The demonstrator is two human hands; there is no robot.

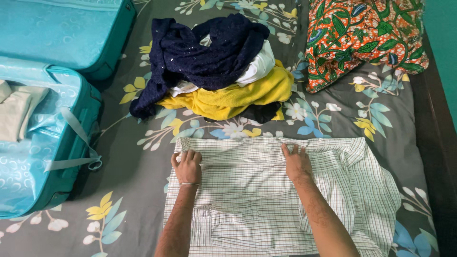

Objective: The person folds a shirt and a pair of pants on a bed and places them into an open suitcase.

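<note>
A white checked shirt (266, 190) lies spread flat on the grey floral bedsheet (138, 190). My left hand (187, 166) rests palm down on the shirt near its upper left edge, with a thin bracelet at the wrist. My right hand (297, 162) presses flat on the shirt close to its top edge, fingers together. Neither hand grips the cloth. Beyond the shirt sits a heap of clothes: a dark navy garment (204, 52) on top, a white piece (259, 66) and a yellow garment (238, 97) underneath.
An open teal suitcase (52, 157) lies at the left, its lid (66, 28) raised behind, with folded pale cloth (16, 112) inside. An orange and green patterned pillow (362, 38) sits at the back right. The dark bed edge (435, 143) runs along the right.
</note>
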